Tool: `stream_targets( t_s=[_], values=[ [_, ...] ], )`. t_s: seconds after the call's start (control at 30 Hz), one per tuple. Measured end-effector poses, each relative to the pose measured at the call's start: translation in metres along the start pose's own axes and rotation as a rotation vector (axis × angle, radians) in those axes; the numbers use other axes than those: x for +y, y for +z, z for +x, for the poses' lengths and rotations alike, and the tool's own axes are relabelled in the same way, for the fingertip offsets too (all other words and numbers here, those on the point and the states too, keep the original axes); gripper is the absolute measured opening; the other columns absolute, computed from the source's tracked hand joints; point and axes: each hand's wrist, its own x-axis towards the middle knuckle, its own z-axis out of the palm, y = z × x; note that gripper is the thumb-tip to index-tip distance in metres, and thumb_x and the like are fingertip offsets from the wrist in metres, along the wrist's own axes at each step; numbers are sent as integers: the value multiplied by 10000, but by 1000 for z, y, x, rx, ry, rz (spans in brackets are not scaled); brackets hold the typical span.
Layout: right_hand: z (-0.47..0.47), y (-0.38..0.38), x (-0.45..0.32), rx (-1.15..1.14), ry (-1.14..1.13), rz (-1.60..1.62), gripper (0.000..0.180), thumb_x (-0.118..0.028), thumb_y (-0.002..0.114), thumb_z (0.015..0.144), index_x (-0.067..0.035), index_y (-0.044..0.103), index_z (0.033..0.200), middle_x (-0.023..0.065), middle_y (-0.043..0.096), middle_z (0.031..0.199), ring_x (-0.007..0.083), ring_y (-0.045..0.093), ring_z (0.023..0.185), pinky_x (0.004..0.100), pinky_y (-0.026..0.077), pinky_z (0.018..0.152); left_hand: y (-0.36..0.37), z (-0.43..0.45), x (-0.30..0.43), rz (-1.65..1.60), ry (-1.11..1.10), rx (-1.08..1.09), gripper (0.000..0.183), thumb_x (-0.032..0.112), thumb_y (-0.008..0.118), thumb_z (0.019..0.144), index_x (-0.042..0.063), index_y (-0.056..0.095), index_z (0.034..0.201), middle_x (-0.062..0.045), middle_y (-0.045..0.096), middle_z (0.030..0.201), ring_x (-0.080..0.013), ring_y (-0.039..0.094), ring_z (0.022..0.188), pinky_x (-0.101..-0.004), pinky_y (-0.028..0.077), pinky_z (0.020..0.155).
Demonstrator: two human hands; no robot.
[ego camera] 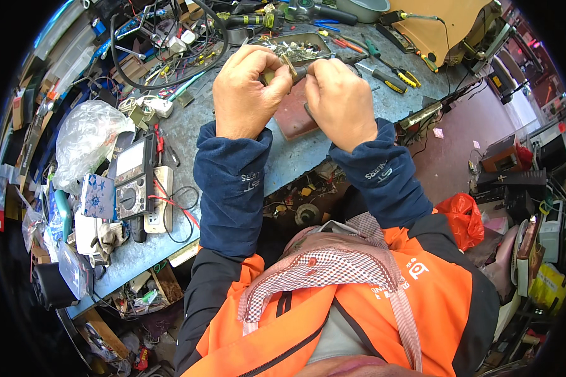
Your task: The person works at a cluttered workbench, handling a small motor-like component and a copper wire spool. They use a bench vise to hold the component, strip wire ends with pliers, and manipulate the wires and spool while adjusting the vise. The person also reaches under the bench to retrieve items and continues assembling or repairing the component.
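My left hand (247, 94) pinches a small brass-coloured part with a round, disc-like edge (288, 68) between thumb and fingers. Close beside it, my right hand (343, 101) is curled with its fingertips around a dark, slim piece (302, 72) that points at the brass part. Whether the two pieces touch, I cannot tell, and my fingers hide much of both. Below the hands, a reddish-brown flat board (295, 115) lies on the blue workbench (290, 162). Just beyond them sits a metal tray (306, 47) of small loose hardware.
An analog multimeter (134, 179) with red and black leads leans by a power strip (159, 202) at left, near a clear plastic bag (87, 141). Screwdrivers (387, 81) and yellow-handled pliers (408, 77) lie at right. Tangled cables (170, 47) crowd the back left.
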Motion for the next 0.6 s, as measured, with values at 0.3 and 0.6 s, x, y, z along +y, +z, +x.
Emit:
stream_targets(
  t_s=[0.3,0.6],
  values=[
    [44,0,12,-112,-287,17,109,-84,698,959,-41,623,1025,164,660,945,407,699,875,473,584,744,-1,1,-2,14,28,-4,84,51,804,790,34,740,840,-80,746,919,-245,728,802,-345,584,712],
    [91,12,36,-316,-495,158,105,-27,678,929,-34,647,1030,167,659,985,423,677,964,462,577,825,1,0,-2,18,27,8,80,59,803,790,42,730,818,-72,727,904,-253,713,803,-347,577,705]
  ],
)
